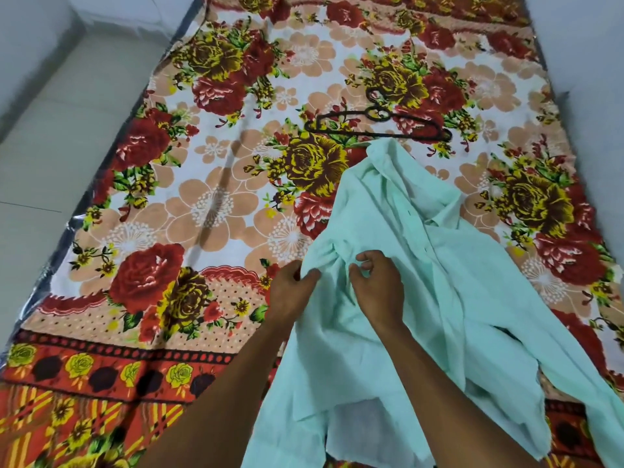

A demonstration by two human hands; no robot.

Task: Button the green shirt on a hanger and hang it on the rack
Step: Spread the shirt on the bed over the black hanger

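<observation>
Shirt [422,298]: soft, light, limp. Your left fingers [309,278] pinched a fold; right fingers [368,260] curled, grip unclear. Best held at collar [442,211].

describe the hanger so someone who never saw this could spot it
Start at the big floral blanket covering the surface. Just beyond the collar end of the pale green shirt lies the hanger. It is the only thin black outline there, lying flat.

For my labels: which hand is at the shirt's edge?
The left hand: it pinches the bunched edge of the shirt, beside the blanket. The right hand is wholly over the shirt.
</observation>
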